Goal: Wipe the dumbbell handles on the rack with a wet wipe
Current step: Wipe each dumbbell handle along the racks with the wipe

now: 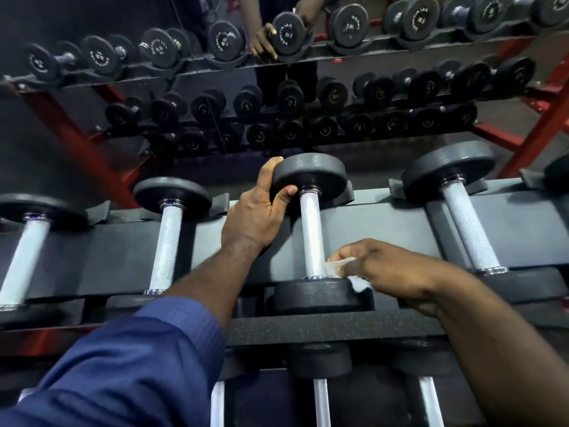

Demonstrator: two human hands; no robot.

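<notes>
A dumbbell with a knurled silver handle (311,232) lies on the top shelf of the dark rack (117,251), its black heads at far and near ends. My left hand (261,211) grips the far head (317,174), thumb hooked over its near face. My right hand (391,269) pinches a white wet wipe (337,268) against the near end of that handle, just above the near head (317,295). Part of the wipe is hidden under my fingers.
More dumbbells lie on the same shelf: two to the left (167,241) and one to the right (468,229). A lower shelf holds more silver handles (321,402). A mirror behind the rack shows its reflection (289,32) and red frame legs (535,131).
</notes>
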